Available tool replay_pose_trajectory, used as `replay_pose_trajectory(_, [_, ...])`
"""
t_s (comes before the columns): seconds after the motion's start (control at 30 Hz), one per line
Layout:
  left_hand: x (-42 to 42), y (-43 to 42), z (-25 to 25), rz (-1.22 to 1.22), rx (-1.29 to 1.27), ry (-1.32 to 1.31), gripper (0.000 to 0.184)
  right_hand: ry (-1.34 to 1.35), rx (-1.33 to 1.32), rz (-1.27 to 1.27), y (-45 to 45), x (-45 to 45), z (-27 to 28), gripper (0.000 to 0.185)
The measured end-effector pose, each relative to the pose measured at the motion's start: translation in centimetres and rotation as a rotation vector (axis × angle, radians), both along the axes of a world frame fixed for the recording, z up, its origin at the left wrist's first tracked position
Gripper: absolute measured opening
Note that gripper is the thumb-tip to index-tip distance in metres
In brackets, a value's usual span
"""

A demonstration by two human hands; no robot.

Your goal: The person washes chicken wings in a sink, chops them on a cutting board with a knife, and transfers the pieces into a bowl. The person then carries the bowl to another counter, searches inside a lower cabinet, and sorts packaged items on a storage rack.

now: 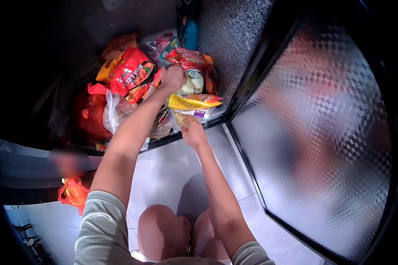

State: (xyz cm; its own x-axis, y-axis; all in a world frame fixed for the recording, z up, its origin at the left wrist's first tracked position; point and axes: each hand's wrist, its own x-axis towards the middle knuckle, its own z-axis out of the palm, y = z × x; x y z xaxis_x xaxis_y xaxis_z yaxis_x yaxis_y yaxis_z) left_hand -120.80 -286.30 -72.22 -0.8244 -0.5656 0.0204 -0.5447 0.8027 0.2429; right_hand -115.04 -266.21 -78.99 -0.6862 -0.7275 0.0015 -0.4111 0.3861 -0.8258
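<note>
Inside a low cabinet lies a pile of food packages. My left hand point(173, 77) reaches into the middle of it, between a red noodle package point(132, 73) and a cream and red packet point(193, 79); its fingers are bent and partly hidden. My right hand point(193, 131) is at the front edge, its fingers closed on the lower end of a small clear bag point(180, 118) with yellowish contents. Just above that bag, a yellow packet point(194, 102) rests on a clear plastic container point(216, 111). A knotted translucent bag point(115, 112) sits left of my left forearm.
To the right stands an open cabinet door point(314, 145) with a patterned glass panel in a black frame. A blue bottle point(190, 34) is at the back. An orange-red bag point(74, 194) hangs at the left. Pale floor tiles point(163, 165) lie below.
</note>
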Motion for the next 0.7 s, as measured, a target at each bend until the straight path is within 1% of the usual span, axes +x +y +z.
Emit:
replay_pose_trajectory(0.03, [0.1, 0.1, 0.1, -0.019, -0.023, -0.017, 0.025, -0.005, -0.004, 0.003, 0.0, 0.1, 0.1, 0.043])
replay_pose_trajectory(0.07, [0.6, 0.3, 0.2, -0.096, -0.098, 0.009, 0.026, -0.011, 0.014, 0.002, 0.0, 0.1, 0.3, 0.043])
replay_pose_trajectory(0.13, [3.8, 3.7, 2.3, -0.25, -0.247, 0.056, 0.029, -0.025, 0.049, 0.004, 0.0, -0.2, 0.2, 0.042])
replay_pose_trajectory(0.2, [6.7, 5.9, 2.1, -0.434, -0.375, 0.168, 0.03, -0.048, 0.096, 0.029, -0.2, -0.3, 0.6, 0.04])
replay_pose_trajectory(0.3, [9.1, 6.4, 0.3, -0.621, -0.385, 0.168, 0.033, -0.078, 0.115, 0.058, -0.2, -0.6, 0.9, 0.038])
replay_pose_trajectory(0.4, [8.6, 6.6, -0.4, -0.437, -0.044, -0.167, 0.029, -0.076, 0.119, 0.052, -0.1, -0.6, 1.0, 0.036])
replay_pose_trajectory(0.5, [7.0, 7.1, 1.7, -0.342, 0.02, -0.279, 0.028, -0.055, 0.14, 0.039, -0.2, -0.3, 0.7, 0.037])
replay_pose_trajectory(0.53, [6.8, 6.1, 1.3, -0.456, 0.065, -0.218, 0.042, -0.044, 0.144, 0.038, -0.4, -0.2, 0.6, 0.037])
replay_pose_trajectory(0.63, [4.7, 4.6, 1.0, -0.265, 0.256, -0.249, 0.051, -0.076, 0.181, 0.028, -0.6, 0.0, 0.9, 0.04])
replay_pose_trajectory(0.67, [3.8, 3.7, 1.3, -0.119, 0.306, -0.301, 0.063, -0.083, 0.171, 0.022, -0.5, 0.1, 1.0, 0.041])
replay_pose_trajectory(0.7, [3.7, 3.2, 1.9, -0.077, 0.246, -0.302, 0.064, -0.088, 0.162, 0.014, -0.4, 0.3, 1.2, 0.041])
